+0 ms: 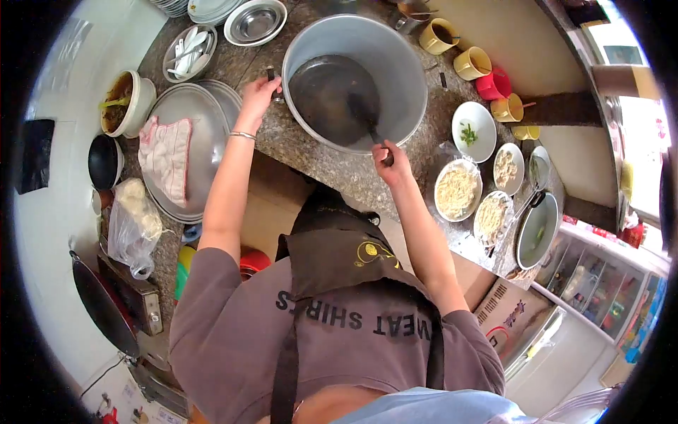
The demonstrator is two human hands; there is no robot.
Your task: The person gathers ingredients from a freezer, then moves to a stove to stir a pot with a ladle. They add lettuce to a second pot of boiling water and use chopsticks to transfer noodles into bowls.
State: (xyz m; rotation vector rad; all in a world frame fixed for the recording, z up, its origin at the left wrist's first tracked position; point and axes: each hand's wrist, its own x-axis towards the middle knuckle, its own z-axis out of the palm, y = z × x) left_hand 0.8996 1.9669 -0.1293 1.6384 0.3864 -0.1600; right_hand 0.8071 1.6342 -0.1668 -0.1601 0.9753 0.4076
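Note:
A large grey metal pot (417, 85) stands on the stone counter, with a shallow layer of dark liquid at its bottom. My left hand (260, 97) is closed round the pot's black side handle (272, 74). On the near side of the rim, my right hand (392, 162) grips a black long-handled utensil (366, 109). Its dark head reaches down inside the pot, and its exact shape is blurred against the liquid.
Right of the pot are a bowl of chopped greens (467, 134), bowls of pale shreds (458, 191), several cups (472, 63) and a white-lined pot (537, 233). Left are a large lid (169, 127) with a cloth (166, 159), a spoon bowl (189, 53) and a plastic bag (134, 233).

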